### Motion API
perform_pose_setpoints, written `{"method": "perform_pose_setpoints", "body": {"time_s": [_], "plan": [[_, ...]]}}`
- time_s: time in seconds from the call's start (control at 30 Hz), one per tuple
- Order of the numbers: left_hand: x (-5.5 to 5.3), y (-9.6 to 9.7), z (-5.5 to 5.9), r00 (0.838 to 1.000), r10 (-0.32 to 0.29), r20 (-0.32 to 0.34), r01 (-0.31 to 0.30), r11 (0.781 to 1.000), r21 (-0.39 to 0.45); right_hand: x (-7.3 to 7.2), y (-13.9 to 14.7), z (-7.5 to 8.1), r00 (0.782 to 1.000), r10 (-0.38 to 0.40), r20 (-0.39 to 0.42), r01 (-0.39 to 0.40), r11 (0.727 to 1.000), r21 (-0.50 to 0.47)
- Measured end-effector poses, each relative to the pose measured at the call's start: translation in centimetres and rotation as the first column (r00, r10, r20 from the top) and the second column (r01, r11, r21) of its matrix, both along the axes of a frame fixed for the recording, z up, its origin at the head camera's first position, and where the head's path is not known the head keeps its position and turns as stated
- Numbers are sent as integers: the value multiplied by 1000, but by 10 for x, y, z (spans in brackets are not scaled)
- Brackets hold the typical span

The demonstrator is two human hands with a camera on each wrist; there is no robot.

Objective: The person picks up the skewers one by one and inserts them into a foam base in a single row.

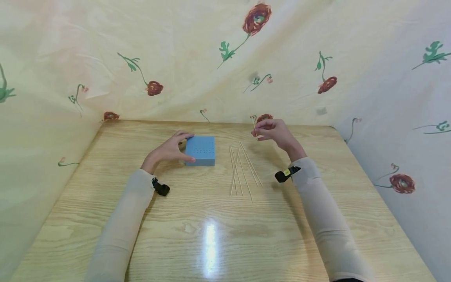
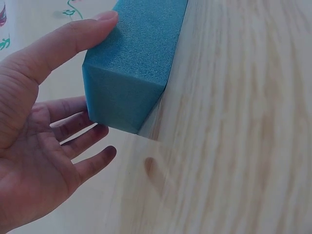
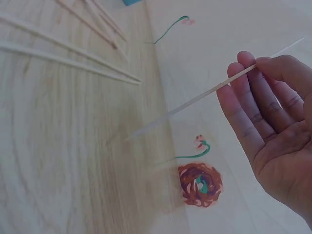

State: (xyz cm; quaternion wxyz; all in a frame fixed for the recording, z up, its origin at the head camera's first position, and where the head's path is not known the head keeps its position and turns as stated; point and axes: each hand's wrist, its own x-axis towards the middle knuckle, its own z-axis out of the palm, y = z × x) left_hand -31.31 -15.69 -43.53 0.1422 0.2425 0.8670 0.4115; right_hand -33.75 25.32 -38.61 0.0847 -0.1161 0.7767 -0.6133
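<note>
A blue foam block (image 1: 200,161) with rows of small holes in its top lies on the table. My left hand (image 1: 170,149) grips its left side, thumb on the front face and forefinger at the back corner. In the left wrist view the thumb presses the foam block (image 2: 136,53), while the other fingers spread beside and behind it. To the right, my right hand (image 1: 276,134) is raised above the table and pinches a thin wooden stick (image 3: 195,100) between thumb and fingertips. Several similar sticks (image 1: 251,164) lie loosely crossed between block and right hand.
The wood-grain table (image 1: 169,243) ends at a flower-printed cloth (image 1: 190,58) hanging behind it and along both sides. A bright light reflection (image 1: 210,243) shows on the near part of the tabletop. Each wrist wears a small black camera (image 1: 162,189).
</note>
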Motion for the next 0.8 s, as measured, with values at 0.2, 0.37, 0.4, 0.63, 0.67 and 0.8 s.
{"method": "perform_pose_setpoints", "body": {"time_s": [0.2,0.37,0.4,0.63,0.67,0.8], "plan": [[1,0,2,1000,3,-2,-3,1000,4,-1,-9,8,1000,8,-23,-10,996,-87],[3,1,2,1000,1,5,-1,1000,9,1,-19,16,999,3,-45,-9,992,-123],[3,1,2,1000,1,5,-1,1000,9,2,-21,18,998,7,-54,-14,991,-131],[3,-1,0,1000,7,5,-7,1000,19,4,-42,31,991,22,-130,-46,983,-180],[3,-1,0,1000,6,5,-6,1000,21,4,-45,32,990,25,-137,-51,980,-191],[4,0,1,1000,3,11,-4,1000,22,5,-55,38,988,41,-152,-77,968,-241]]}}
